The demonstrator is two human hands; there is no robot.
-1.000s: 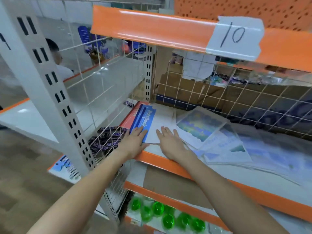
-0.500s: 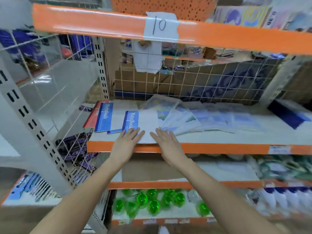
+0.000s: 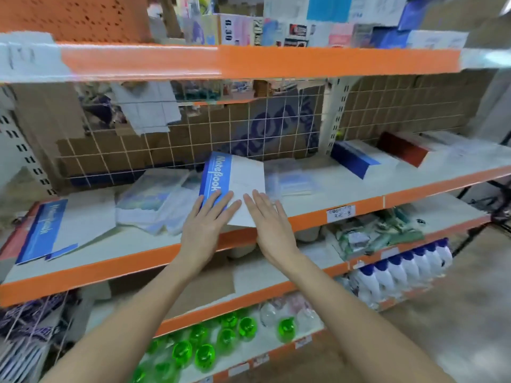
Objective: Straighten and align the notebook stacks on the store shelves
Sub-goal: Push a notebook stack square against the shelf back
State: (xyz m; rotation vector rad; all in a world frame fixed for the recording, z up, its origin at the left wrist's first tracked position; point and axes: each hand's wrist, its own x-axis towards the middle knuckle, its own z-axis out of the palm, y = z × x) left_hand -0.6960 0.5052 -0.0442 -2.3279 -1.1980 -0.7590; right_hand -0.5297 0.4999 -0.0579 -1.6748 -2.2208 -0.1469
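At the centre of the frame a white notebook with a blue "NoteBook" spine band [image 3: 231, 186] lies on the orange-edged white shelf [image 3: 312, 217], its near corner over the front lip. The left hand [image 3: 206, 230] and right hand [image 3: 272, 229] lie flat on it, fingers straight, gripping nothing, likely so it can slide and be squared up. At the left edge, a matching blue-banded notebook stack [image 3: 59, 230] sits fanned and askew, apparently awaiting alignment
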